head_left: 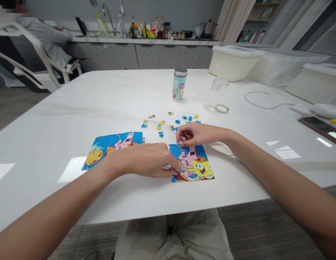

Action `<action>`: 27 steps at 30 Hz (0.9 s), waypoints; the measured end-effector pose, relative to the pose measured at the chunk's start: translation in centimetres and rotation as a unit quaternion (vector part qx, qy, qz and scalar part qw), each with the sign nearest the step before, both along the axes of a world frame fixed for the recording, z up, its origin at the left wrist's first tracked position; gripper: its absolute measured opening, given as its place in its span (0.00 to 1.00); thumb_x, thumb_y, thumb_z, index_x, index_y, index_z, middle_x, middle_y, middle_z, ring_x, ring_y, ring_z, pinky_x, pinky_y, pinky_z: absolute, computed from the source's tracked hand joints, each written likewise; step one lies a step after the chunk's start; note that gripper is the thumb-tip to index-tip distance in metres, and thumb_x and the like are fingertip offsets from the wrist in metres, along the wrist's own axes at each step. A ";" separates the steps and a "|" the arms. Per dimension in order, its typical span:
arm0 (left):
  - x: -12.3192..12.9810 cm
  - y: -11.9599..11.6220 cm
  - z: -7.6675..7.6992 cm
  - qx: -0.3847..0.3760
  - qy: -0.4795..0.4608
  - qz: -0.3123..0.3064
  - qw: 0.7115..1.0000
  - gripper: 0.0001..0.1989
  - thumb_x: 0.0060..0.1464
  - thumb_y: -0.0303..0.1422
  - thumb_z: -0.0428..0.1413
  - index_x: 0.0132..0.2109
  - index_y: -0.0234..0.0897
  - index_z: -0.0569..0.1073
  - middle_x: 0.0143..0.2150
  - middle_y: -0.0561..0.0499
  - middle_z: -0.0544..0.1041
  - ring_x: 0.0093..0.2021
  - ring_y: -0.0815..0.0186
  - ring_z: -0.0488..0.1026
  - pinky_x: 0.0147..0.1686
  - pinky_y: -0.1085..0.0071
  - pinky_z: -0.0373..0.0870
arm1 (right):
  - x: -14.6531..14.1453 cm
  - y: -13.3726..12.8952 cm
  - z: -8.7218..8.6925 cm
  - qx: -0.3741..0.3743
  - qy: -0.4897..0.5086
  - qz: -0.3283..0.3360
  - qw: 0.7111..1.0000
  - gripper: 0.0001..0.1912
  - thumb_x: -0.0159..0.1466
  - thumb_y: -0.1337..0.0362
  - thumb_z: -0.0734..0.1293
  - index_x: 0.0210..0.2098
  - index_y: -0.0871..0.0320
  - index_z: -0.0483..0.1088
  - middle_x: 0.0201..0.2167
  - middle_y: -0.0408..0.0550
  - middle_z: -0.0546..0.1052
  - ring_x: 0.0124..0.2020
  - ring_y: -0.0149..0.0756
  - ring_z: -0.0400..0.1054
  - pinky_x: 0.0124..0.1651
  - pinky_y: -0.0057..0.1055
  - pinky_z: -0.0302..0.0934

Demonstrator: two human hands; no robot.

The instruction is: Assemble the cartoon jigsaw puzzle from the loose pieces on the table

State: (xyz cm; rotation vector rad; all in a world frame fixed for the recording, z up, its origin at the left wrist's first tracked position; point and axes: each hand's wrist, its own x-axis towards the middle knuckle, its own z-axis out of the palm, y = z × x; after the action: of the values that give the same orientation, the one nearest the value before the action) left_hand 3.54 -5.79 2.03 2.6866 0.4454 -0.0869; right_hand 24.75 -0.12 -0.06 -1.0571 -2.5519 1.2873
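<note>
A partly assembled jigsaw puzzle [201, 166] with a pink starfish and a yellow sponge character lies flat near the table's front edge. My left hand [148, 159] is at its left edge, index finger and thumb pinched on the border. Over the top edge, my right hand [193, 134] has curled fingers, with the thumb at the puzzle's rim; whatever it may hold is hidden. Loose jigsaw pieces [161, 134] are scattered beyond both hands. A picture card [103, 146] with a matching scene lies to the left, partly covered by my left forearm.
Farther back on the white table [116, 94] stand a printed can [179, 85] and a clear jar [218, 92] beside a metal ring [222, 108]. Storage boxes [235, 63], a white cable [262, 107] and a phone [322, 128] are at right. A person [46, 36] sits at far left.
</note>
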 end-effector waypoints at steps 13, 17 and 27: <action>0.3 -0.9 -0.3 0.003 -0.002 -0.017 1.000 0.12 0.59 0.31 0.52 0.49 0.43 0.74 0.36 0.53 0.80 0.30 0.69 0.72 0.30 0.74 0.63 | -0.1 0.0 0.1 -0.002 0.004 -0.004 1.000 0.07 0.56 0.64 0.68 0.34 0.59 0.69 0.23 0.39 0.64 0.25 0.27 0.58 0.28 0.27 0.55; 0.4 -0.9 -0.5 0.007 0.012 -0.011 1.000 0.12 0.61 0.33 0.50 0.49 0.43 0.72 0.35 0.52 0.79 0.30 0.68 0.72 0.29 0.74 0.63 | -0.1 0.0 0.0 -0.001 0.002 -0.005 1.000 0.07 0.56 0.64 0.68 0.34 0.59 0.69 0.23 0.39 0.64 0.25 0.27 0.58 0.27 0.26 0.55; 0.3 -0.5 -0.1 0.050 0.029 0.002 0.998 0.10 0.60 0.33 0.49 0.43 0.42 0.75 0.26 0.52 0.76 0.25 0.67 0.70 0.23 0.73 0.57 | -0.1 0.0 0.0 -0.008 0.003 -0.003 1.000 0.08 0.56 0.64 0.68 0.34 0.59 0.69 0.23 0.39 0.64 0.25 0.27 0.58 0.28 0.27 0.55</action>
State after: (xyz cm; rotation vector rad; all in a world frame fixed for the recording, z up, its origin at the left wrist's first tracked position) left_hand 3.85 -6.30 1.90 2.7867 0.4837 -0.1450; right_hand 24.65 -0.14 -0.03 -1.0631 -2.5359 1.3097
